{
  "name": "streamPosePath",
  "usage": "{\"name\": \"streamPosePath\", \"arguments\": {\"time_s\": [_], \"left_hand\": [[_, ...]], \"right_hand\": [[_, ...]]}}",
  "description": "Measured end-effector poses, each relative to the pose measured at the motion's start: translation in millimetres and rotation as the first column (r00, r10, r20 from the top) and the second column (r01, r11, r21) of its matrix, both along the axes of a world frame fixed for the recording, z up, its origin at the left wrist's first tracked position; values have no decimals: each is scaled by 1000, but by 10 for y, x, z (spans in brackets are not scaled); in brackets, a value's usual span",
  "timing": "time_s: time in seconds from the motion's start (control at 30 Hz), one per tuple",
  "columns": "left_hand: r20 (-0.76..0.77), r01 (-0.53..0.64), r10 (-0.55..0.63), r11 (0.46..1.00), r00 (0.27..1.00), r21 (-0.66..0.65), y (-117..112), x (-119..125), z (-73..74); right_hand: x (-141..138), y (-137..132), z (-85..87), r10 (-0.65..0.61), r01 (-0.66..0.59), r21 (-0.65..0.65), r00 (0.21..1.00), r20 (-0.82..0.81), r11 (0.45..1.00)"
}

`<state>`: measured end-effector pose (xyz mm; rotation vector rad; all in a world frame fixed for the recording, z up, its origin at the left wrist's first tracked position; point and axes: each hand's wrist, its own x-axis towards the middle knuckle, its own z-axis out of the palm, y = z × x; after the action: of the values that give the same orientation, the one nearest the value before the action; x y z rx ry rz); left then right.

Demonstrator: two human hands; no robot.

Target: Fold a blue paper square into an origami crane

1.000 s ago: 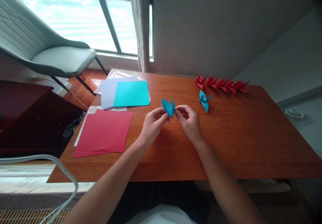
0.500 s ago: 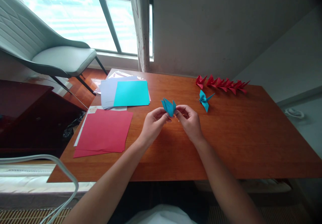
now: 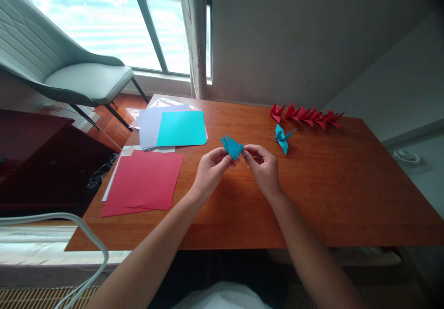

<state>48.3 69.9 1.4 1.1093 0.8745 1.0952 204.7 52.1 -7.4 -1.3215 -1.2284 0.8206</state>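
A folded blue paper crane [image 3: 232, 147] is held up above the middle of the table. My left hand [image 3: 213, 168] pinches its lower left side between thumb and fingers. On the other side, my right hand [image 3: 260, 165] grips the tip at its right with thumb and forefinger. The crane's pointed flaps stick up to the left; its underside is partly hidden by my fingers. Another blue paper crane [image 3: 282, 139], with its wings spread, lies on the table beyond my right hand.
Several red paper cranes [image 3: 312, 116] stand in a row at the back right of the wooden table [image 3: 329, 188]. At the left lie red paper sheets [image 3: 144, 179], with blue sheets [image 3: 182, 128] behind them. A chair [image 3: 90, 80] stands by the window, and a white cable [image 3: 86, 230] curves at lower left.
The crane's right tip has been bent down and outward to the right, and its body leans slightly left. My right hand has shifted a little to the right with the tip.
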Motion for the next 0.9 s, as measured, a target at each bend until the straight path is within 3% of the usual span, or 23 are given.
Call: {"name": "streamPosePath", "arguments": {"time_s": [0.63,0.9], "left_hand": [[-57,-13,19,995,998,103,-4,20,-42],[-52,-13,19,995,998,103,3,15,-32]], "right_hand": [[4,19,-29,30,-29,14,998,-47,999],[5,17,-30,20,-28,85,996,90,996]]}}
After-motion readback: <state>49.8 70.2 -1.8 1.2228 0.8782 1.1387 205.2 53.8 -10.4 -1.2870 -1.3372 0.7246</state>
